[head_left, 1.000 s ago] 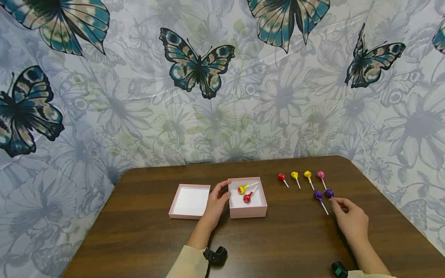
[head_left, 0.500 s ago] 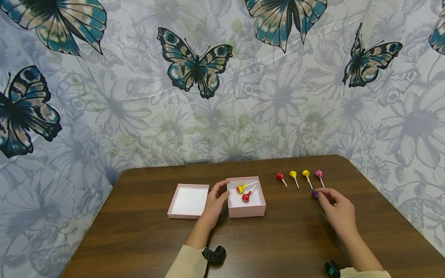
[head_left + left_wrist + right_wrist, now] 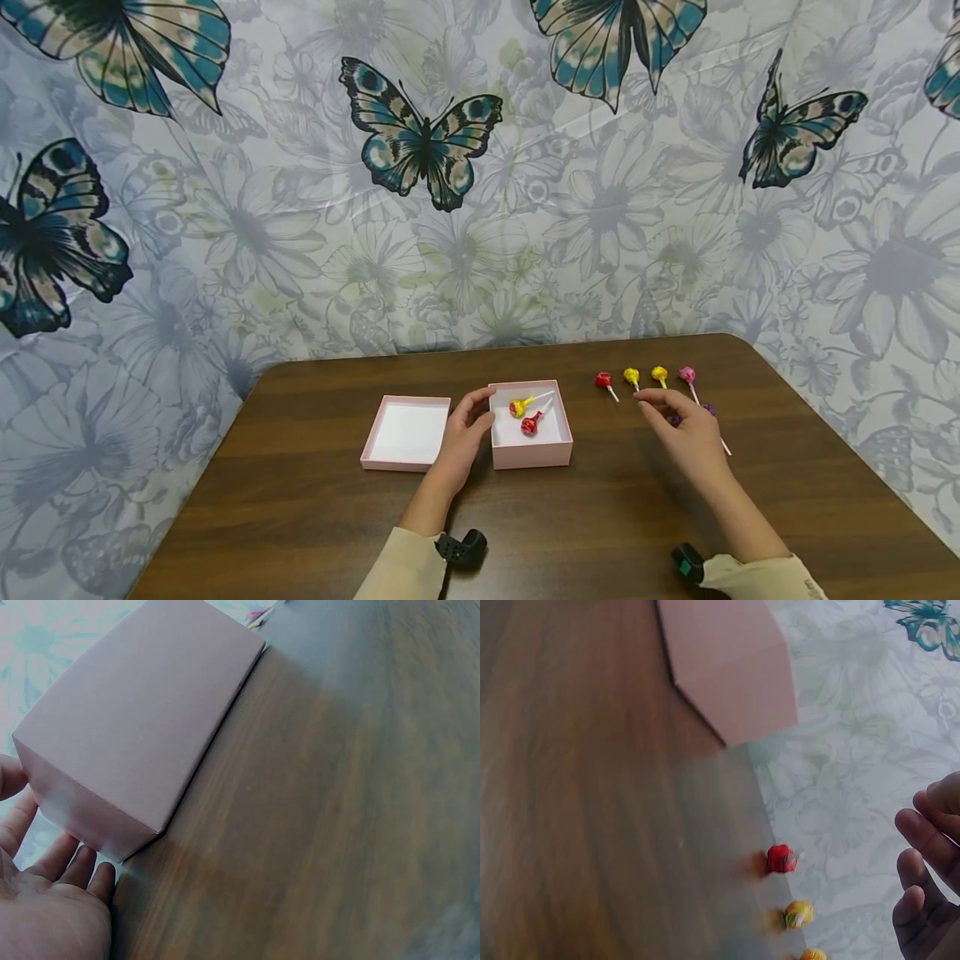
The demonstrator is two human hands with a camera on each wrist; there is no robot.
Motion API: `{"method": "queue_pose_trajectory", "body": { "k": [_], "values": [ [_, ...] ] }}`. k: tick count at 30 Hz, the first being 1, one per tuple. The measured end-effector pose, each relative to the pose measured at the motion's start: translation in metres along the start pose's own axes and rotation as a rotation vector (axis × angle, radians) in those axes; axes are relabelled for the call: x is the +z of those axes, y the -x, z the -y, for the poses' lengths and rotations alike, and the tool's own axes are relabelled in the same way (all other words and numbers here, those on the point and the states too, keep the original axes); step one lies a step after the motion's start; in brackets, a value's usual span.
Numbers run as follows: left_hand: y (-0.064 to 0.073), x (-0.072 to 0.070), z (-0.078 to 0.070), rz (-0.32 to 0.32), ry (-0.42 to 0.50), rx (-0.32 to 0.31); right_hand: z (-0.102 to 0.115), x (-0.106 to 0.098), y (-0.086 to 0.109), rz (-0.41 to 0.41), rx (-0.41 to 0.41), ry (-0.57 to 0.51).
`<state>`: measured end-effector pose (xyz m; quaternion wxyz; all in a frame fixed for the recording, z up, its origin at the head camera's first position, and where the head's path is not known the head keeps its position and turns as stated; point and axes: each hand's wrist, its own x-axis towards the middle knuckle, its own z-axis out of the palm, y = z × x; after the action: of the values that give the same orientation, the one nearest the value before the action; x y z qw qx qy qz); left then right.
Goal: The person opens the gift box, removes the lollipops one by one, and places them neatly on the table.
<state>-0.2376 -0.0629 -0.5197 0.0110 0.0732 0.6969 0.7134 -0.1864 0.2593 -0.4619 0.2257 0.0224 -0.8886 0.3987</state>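
My left hand (image 3: pixel 461 437) rests against the left side of an open pink box (image 3: pixel 532 454), its fingers touching that wall in the left wrist view. Inside the box lie a yellow-and-red lollipop (image 3: pixel 518 408) and a red lollipop (image 3: pixel 529 427). To the right, my right hand (image 3: pixel 686 437) hovers over the lollipops, thumb and index finger close together, with nothing visible between them. Under and behind it are two purple lollipops (image 3: pixel 708 409), partly hidden. Beyond the fingers stand in a row a red lollipop (image 3: pixel 603 380), two yellow lollipops (image 3: pixel 632 377) and a pink lollipop (image 3: pixel 687 374).
A pink box lid (image 3: pixel 408 433) with a white inside lies left of the box. Everything sits on a brown wooden table (image 3: pixel 585 525). Behind the table hangs a cloth (image 3: pixel 465 275) with butterflies and flowers.
My right hand has moved left from the right-hand purple lollipop, across the other purple one, to just below the yellow ones. My left hand has stayed at the box.
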Motion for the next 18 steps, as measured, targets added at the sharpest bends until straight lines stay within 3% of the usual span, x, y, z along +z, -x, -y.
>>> {"method": "queue_pose_trajectory", "body": {
  "k": [18],
  "values": [
    [0.0, 0.0, 0.0, 0.018, 0.012, 0.004, 0.026, 0.021, -0.012, 0.12, 0.006, -0.091]
  ]
}}
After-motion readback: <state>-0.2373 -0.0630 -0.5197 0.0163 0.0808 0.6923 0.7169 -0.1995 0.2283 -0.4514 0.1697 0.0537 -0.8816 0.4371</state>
